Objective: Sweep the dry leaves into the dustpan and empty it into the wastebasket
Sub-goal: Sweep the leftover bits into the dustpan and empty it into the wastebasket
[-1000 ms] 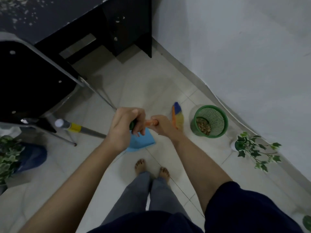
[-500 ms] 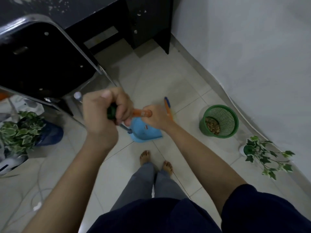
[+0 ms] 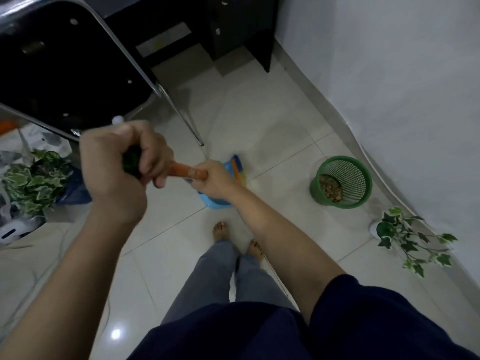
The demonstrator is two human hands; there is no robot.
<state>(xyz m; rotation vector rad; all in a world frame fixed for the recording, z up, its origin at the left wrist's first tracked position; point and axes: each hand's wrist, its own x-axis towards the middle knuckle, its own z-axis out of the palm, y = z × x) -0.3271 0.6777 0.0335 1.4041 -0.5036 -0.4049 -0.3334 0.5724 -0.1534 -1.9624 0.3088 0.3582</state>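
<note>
Closes the left hand in a full fist round a green grip, fingers wrapped tight with no gap showing. Cannot tell whether that grip belongs to the broom or to the dustpan. Clamps the right hand round the orange broom handle, fingers curled beneath and out of sight, the two hands close together on what reads as one line of handle. Places the blue dustpan low over the floor, directly under the right hand and largely hidden by it, with the multicoloured bristles just beside its far edge. Cannot confirm floor contact, and cannot see into the pan. Compared with one second ago: sits higher and nearer the camera, left fist most of all, and blurs slightly. Stands further from the green wastebasket than before, now well apart to the right, and nearer the leg of the black chair. Leaves the basket upright by the wall, with a layer of dry leaves in its bottom, unchanged across the three views. Shows no loose leaves on the visible tiles. Indicates, as a judgement, that emptying is complete and that the tools are being carried off toward the chair side. Requires only a check of the floor hidden behind the arms, then stowing both tools.
</note>
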